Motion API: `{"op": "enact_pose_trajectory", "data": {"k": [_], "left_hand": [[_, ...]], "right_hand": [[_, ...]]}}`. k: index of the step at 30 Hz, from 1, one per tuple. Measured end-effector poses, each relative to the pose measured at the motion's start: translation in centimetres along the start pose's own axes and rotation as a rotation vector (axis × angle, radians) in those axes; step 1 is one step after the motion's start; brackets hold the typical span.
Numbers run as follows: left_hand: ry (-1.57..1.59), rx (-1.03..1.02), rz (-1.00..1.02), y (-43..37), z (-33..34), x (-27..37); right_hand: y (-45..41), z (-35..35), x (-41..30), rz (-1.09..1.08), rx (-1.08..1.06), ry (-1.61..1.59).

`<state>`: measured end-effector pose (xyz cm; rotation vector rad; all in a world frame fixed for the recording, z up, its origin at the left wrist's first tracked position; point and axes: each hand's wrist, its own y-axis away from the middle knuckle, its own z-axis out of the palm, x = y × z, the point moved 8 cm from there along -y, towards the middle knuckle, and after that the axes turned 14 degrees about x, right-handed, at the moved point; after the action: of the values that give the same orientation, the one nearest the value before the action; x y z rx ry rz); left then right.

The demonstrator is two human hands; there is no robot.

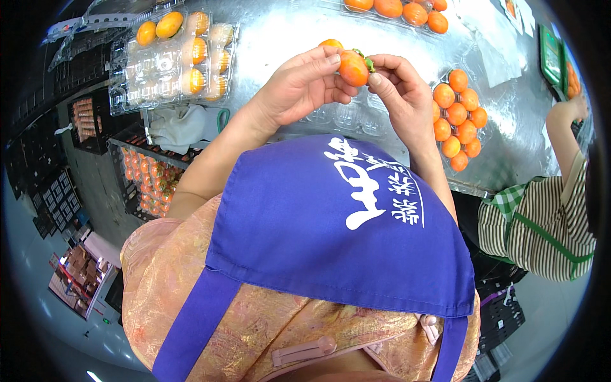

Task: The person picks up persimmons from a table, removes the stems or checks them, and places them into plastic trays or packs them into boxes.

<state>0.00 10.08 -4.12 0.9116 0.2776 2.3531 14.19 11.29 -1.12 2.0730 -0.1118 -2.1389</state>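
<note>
An orange tomato with a green calyx is between my two hands, above the metal table. The thumb and fingers of my left hand grip its left side. At its right, the fingertips of my right hand pinch at the calyx. Just behind my left fingers another orange-yellow tomato shows in part; what it rests on is hidden. Below my hands lies a clear plastic tray, partly covered by my hands and the blue apron.
Stacked clear clamshell packs stand at the left, with tomatoes on and inside them. Grouped tomatoes lie at the right, more tomatoes at the far edge. A co-worker's arm reaches near a green scale.
</note>
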Motion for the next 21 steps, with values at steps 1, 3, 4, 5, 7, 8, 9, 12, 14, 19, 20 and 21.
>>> {"op": "enact_pose_trajectory", "data": {"k": [1,3,4,5,7,8,9,12,14,19,20,21], "left_hand": [[-0.043,0.023,0.011,0.0,0.0,0.1],[-0.128,0.067,0.034,0.0,0.2,0.4],[-0.185,0.106,0.088,0.0,0.1,0.9],[-0.241,0.145,0.142,0.1,-0.1,1.4],[-0.425,0.235,0.272,0.3,-0.6,2.9],[-0.554,0.286,0.35,0.5,-1.0,3.9],[-0.683,0.34,0.428,0.9,-1.4,4.9],[-1.238,0.503,0.638,1.5,-2.7,7.5],[-1.418,0.508,0.817,2.0,-2.4,8.0],[-1.665,0.458,0.78,0.5,-2.3,7.0],[-1.701,0.451,0.759,0.3,-2.0,7.1],[-1.737,0.453,0.738,0.3,-1.7,7.2]], "right_hand": [[-0.2,0.1,0.1,0.011,-0.004,-0.01],[-0.4,0.2,0.4,0.029,-0.016,-0.016],[-0.5,0.2,0.5,0.036,-0.023,-0.012],[-0.5,0.3,0.7,0.043,-0.03,-0.009],[-0.4,0.2,0.8,0.018,-0.018,0.062],[-0.3,0.2,0.8,0.006,-0.011,0.098],[-0.3,0.0,0.7,-0.003,0.002,0.142],[-0.4,-1.2,0.4,-0.005,0.049,0.211],[-0.6,-2.3,0.6,0.028,0.088,0.171],[-1.3,-6.0,0.5,0.017,0.178,0.202],[-1.5,-6.3,0.2,0.011,0.181,0.216],[-1.8,-6.5,-0.2,0.005,0.178,0.228]]}}
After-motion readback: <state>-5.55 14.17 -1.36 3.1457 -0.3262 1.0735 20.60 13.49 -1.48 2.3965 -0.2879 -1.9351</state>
